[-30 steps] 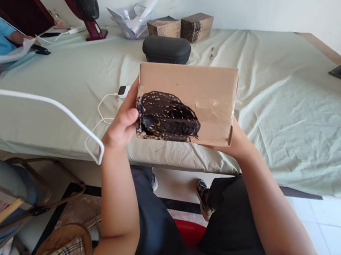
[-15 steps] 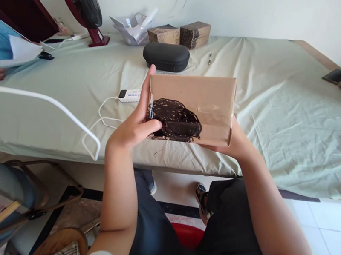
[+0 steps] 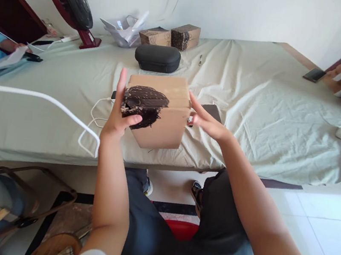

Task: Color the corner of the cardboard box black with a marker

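- Left hand [image 3: 117, 123] grips the left edge of the cardboard box [image 3: 171, 123], thumb over the front face, fingers up the side. Solid hold imo, but the rough scribbled-over corner looks weak, so don't squeeze hard there.
- Right hand [image 3: 208, 122] is way looser, fingers spread with the tips at the box's right side. I'd lay the palm flat on that side, so both hands share the load.
- Box sits between the hands, in front of the near part of the surface [image 3: 256, 115]. Can't tell if its bottom touches the cloth; I'd support it from below just in case.
- Watch the dark flat thing [image 3: 212, 111] just behind the right hand, and the white cable [image 3: 92, 119] near the left.
- Black case [image 3: 157, 58] is farther back, so tilt gently that way.
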`<state>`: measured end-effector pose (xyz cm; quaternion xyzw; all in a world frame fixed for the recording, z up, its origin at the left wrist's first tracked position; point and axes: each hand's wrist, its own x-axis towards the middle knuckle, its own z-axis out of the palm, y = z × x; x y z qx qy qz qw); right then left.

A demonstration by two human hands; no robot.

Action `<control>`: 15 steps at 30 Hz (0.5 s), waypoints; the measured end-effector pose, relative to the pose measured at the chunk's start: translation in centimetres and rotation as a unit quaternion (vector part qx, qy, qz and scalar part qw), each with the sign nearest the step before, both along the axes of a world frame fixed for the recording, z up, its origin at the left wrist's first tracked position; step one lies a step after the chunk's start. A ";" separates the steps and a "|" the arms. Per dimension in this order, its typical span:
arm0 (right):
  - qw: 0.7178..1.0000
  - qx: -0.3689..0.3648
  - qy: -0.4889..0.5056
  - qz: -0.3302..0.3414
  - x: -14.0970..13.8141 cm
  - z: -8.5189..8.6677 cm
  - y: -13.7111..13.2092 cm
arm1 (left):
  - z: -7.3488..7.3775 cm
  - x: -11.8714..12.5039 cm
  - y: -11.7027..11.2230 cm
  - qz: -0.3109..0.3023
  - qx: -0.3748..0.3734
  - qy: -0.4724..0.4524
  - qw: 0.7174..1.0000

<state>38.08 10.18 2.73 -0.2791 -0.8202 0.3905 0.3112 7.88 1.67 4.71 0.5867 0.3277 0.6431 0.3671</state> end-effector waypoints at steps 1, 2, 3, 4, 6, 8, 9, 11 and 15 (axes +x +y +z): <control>0.999 -0.048 -0.007 -0.010 0.3 -0.2 0.8 | -0.7 -0.5 0.3 0.026 -0.001 -0.009 1.000; 0.995 -0.084 -0.023 -0.040 0.6 -0.5 1.5 | -1.5 -1.0 0.6 0.055 -0.011 -0.021 0.998; 0.990 -0.094 -0.053 -0.088 0.6 -0.8 2.2 | -2.1 -1.4 0.8 0.081 -0.023 -0.031 0.996; 0.981 -0.081 -0.099 -0.144 0.5 -1.3 2.8 | -2.6 -1.8 0.9 0.104 -0.034 -0.041 0.993; 0.951 -0.046 -0.208 -0.226 -0.5 -2.4 3.7 | -3.4 -2.4 0.9 0.129 -0.040 -0.045 0.990; 0.926 -0.046 -0.277 -0.252 -2.0 -3.8 4.0 | -3.6 -2.7 0.8 0.127 -0.033 -0.034 0.991; 0.921 -0.048 -0.291 -0.254 -2.8 -4.4 4.0 | -3.5 -2.7 0.6 0.114 -0.031 -0.029 0.993; 0.918 -0.041 -0.302 -0.253 -4.2 -5.5 3.9 | -3.1 -2.5 0.3 0.083 -0.037 -0.037 0.995; 0.922 -0.028 -0.305 -0.238 -5.2 -6.2 3.6 | -1.9 -1.8 -0.4 0.063 -0.067 -0.084 0.992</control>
